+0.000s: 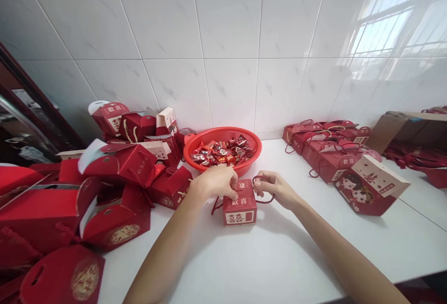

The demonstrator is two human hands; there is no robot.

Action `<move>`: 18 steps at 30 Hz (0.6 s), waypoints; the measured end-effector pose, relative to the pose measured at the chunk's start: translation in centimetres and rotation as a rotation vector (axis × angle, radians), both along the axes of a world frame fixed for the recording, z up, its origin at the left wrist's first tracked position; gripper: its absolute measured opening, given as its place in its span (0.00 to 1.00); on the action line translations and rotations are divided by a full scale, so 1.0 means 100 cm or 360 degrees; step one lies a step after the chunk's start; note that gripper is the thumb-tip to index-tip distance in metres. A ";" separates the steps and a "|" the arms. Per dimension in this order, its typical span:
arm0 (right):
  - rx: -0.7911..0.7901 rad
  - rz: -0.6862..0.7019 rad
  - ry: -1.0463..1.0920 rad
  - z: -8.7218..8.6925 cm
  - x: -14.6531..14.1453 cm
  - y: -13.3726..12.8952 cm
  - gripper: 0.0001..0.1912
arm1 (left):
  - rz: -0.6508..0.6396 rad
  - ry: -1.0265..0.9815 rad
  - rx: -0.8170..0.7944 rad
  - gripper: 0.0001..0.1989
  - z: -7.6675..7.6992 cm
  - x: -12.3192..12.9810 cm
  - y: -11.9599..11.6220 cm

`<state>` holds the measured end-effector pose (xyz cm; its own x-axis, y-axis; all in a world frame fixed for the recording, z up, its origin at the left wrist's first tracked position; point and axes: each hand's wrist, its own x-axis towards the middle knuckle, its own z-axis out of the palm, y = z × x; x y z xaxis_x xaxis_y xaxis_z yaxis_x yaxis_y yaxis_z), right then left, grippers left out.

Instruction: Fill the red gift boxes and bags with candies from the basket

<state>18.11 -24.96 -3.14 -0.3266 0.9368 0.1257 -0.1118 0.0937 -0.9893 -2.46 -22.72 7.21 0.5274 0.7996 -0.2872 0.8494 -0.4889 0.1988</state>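
Note:
A small red gift box with Chinese characters and a cream front panel stands on the white table in front of me. My left hand rests on its top left side, thumb and fingers pressed on the lid. My right hand pinches the dark red cord handle at the box's right side. Another loop of the cord hangs out on the left. Just behind the box sits a red plastic basket of wrapped candies.
On the left, open red boxes are heaped up. Along the right wall stand several closed red boxes with cords, plus a larger cream-flapped box. A brown carton is at the far right; a tiled wall bounds the back.

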 end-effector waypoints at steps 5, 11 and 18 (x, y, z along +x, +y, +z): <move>0.0062 0.0066 -0.0128 -0.004 -0.006 -0.004 0.16 | -0.0057 -0.0045 -0.0082 0.11 -0.007 0.005 0.001; 0.0379 -0.0025 -0.0421 -0.005 -0.008 -0.004 0.13 | -0.0167 -0.0122 -0.0326 0.14 -0.008 -0.001 0.008; 0.0502 -0.0050 -0.0558 -0.001 -0.008 -0.006 0.13 | -0.0272 -0.0094 -0.0445 0.19 -0.006 -0.016 0.021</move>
<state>17.32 -25.56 -3.21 -0.3723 0.8807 0.2930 0.2315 0.3938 -0.8896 -4.03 -20.60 6.62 0.6693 0.5929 -0.4477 0.7429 -0.5429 0.3917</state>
